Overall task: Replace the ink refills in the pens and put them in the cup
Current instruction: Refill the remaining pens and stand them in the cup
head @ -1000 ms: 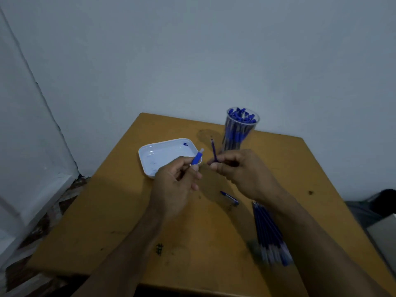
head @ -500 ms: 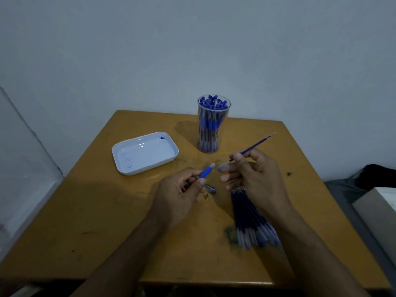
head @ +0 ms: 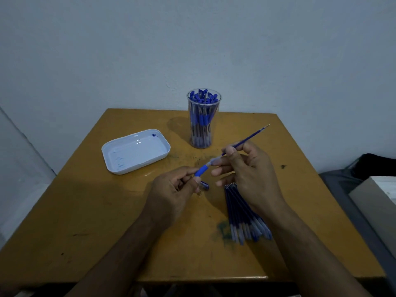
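My left hand (head: 173, 191) grips a pen barrel (head: 202, 169) with a blue grip, its open end pointing up and right. My right hand (head: 246, 172) pinches a thin blue ink refill (head: 249, 138) whose metal tip points up to the right; the refill's pale rear end meets the barrel's mouth. A small blue pen piece (head: 204, 186) lies on the table just under my left fingers. A clear cup (head: 203, 118) full of blue pens stands at the back. A bundle of several blue refills (head: 244, 215) lies on the table under my right wrist.
A white oval tray (head: 111, 155) with ink spots sits at the back left of the orange wooden table (head: 96, 221). A wall stands right behind the table. At the right edge of view is a grey box (head: 377, 202) beside the table.
The refill's rear end has come down to the mouth of the barrel. Both hands sit closer together, and the camera view has steadied over the table.
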